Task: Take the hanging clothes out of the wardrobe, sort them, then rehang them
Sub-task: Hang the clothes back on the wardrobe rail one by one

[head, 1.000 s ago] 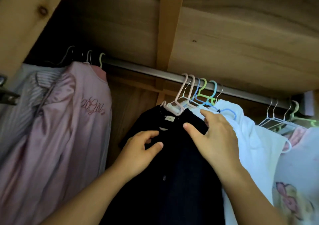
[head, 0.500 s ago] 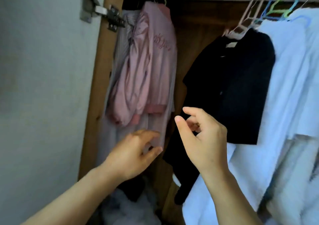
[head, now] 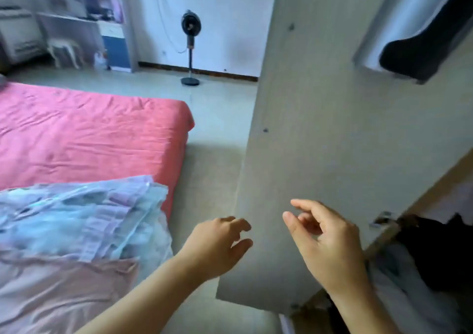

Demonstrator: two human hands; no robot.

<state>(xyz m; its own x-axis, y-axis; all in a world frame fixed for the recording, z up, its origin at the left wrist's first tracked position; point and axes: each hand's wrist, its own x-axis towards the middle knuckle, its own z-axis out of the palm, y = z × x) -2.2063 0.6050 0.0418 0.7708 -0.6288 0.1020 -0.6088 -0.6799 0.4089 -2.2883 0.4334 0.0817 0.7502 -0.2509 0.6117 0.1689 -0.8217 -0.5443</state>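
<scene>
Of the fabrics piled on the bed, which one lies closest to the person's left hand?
The pale blue-lilac ruffled garment; its folded edge reaches nearest the left hand, lying atop the dusty-pink cloth.

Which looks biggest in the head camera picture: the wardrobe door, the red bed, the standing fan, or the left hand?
1. Wardrobe door and red bed: alike, and the door is nearer, so unranked.
2. Left hand, enlarged by nearness.
3. Standing fan, far off, so it looks smallest.

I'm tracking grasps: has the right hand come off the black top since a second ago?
Yes. The right hand now hangs empty in front of the wardrobe door, well left of the black top it was touching.
</scene>
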